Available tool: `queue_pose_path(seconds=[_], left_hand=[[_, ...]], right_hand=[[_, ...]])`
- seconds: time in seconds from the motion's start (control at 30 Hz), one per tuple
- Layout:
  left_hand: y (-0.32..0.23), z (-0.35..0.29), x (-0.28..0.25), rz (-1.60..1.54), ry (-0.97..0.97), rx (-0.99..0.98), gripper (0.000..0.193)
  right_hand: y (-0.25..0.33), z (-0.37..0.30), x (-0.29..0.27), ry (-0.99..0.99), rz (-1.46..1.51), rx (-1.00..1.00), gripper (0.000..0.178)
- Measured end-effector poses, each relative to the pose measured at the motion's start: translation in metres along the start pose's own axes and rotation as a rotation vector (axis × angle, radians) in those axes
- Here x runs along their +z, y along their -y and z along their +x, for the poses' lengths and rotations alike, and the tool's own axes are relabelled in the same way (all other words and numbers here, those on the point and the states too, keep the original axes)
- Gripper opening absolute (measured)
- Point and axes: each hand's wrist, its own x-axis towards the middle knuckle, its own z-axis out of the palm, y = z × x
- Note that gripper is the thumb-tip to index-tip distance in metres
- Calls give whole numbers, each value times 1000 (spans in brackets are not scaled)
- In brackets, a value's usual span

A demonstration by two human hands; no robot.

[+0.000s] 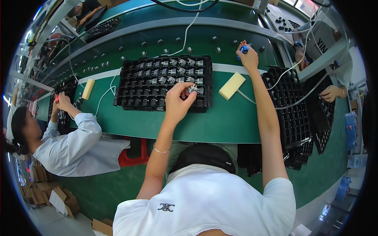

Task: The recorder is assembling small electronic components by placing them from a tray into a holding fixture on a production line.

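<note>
A black compartment tray lies on the green bench in front of me. Small grey plugs with metal prongs fill several of its cells in the far rows. At the tray's right side my left hand pinches one such plug between thumb and fingertips. My right arm reaches farther out, to the right. There my right hand is closed around a small blue and orange object, whose kind I cannot make out. More small plugs stand spaced along the green surface beyond the tray.
A cream-coloured block with a white cable lies between the tray and my right forearm. Stacked black trays stand at the right. A co-worker sits at the left, handling a red item over another tray; another person works at the right. Metal frame bars cross beyond.
</note>
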Motion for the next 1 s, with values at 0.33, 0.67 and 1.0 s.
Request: queue_pose_path(seconds=[0.33,0.67,1.0], left_hand=[[0,-2,0,-289,-90,-113,20],[-42,1,16,-225,-1,31,21],[-53,-15,22,-228,129,1,20]], right_hand=[[-11,10,2,-8,-105,-61,40],[121,-157,-92,580,1255,302,37],[114,-184,-104,596,1415,412,35]])
